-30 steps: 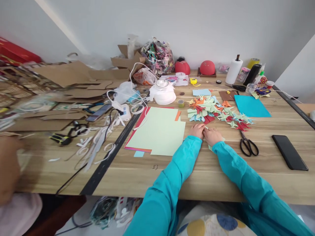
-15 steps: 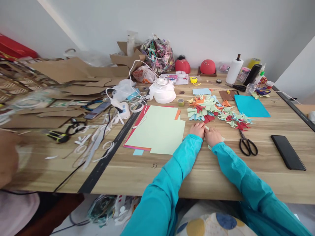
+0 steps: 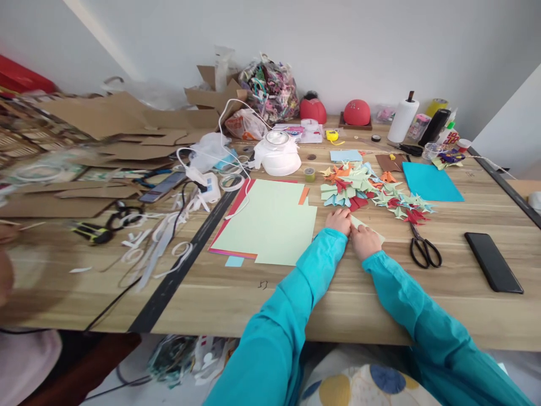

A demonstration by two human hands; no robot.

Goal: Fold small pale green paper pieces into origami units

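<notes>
My left hand (image 3: 338, 221) and my right hand (image 3: 365, 240) meet on the table, fingertips close together on a small pale green piece of paper (image 3: 377, 232). The left fingers press its near-left end. The right fingers are bent over it, hiding much of it; the visible part tapers toward the right and looks folded. Just beyond lies a heap of folded paper shapes (image 3: 359, 183) in green, orange, red and blue. Left of my hands is a stack of coloured sheets with pale green paper (image 3: 274, 225) on top.
Black-handled scissors (image 3: 424, 250) and a black phone (image 3: 493, 262) lie to the right. A bright blue sheet (image 3: 433, 181) is behind them. A white cable (image 3: 236, 213) crosses the stack's edge. Cardboard (image 3: 101, 118) and a utility knife (image 3: 91, 232) are left, where another person's hand (image 3: 6, 234) shows.
My right hand has shifted slightly left and down, and more of the green paper shows beside it. At the left edge the other person's hand has moved back, partly out of view.
</notes>
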